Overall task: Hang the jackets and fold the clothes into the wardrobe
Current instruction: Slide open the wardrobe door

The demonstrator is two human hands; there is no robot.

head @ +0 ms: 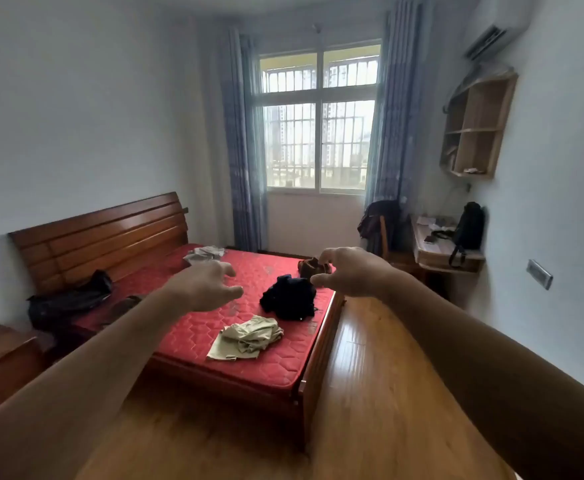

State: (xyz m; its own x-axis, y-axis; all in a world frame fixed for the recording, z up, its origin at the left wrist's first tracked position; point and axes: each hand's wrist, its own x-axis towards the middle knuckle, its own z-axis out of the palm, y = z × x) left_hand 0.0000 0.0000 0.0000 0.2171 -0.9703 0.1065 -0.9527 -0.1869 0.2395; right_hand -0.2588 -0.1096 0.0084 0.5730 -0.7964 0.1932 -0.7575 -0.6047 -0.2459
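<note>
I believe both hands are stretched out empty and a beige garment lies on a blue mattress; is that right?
Not quite: the head view shows the mattress is red, not blue. The rest holds: the left hand and right hand are stretched out empty, and the beige garment lies on that mattress.

— Any room to reach the bed (103,233)?
— Yes. My left grip (204,289) and right grip (349,271) are raised in free air, touching nothing. A dark garment (288,297) lies on the red mattress (276,358) between them, bare mattress all round it.
— What's in the way?
— A khaki garment (249,337) nearer me, apart from the dark one, and a brown garment (308,267) partly hidden behind my right grip. The wooden bed rail (318,355) edges the mattress on my right; beside it runs bare floor (373,375).
</note>
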